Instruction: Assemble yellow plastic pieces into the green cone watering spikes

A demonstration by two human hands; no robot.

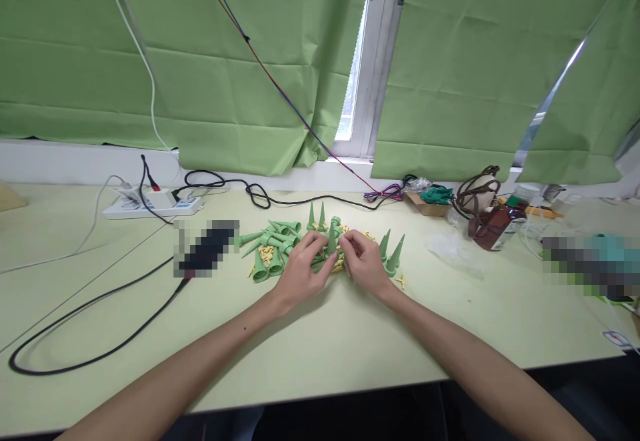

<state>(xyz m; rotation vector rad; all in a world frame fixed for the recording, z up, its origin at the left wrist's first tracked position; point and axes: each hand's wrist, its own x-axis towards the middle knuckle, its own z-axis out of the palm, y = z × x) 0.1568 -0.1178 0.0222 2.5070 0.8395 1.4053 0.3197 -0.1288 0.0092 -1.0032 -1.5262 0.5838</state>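
My left hand [303, 271] is closed around a green plastic cone [332, 239], holding it point up between thumb and fingers. Close beside it, my right hand [367, 264] is pinched at the cone's right side; what its fingertips hold, if anything, is hidden. Many more green cones [287, 242] lie heaped behind and left of my hands, mixed with small yellow T-shaped pieces [267, 254]. Two cones [395, 255] stand upright to the right of my right hand, near a single yellow piece [401, 281]. Two others [316, 215] stand at the back of the heap.
A blurred dark device [207, 251] with a looping black cable lies left. Behind it sits a white power strip [153, 207]. At right are a clear plastic bag [455, 254], a brown bottle [497, 226] and a small cardboard box [427, 206].
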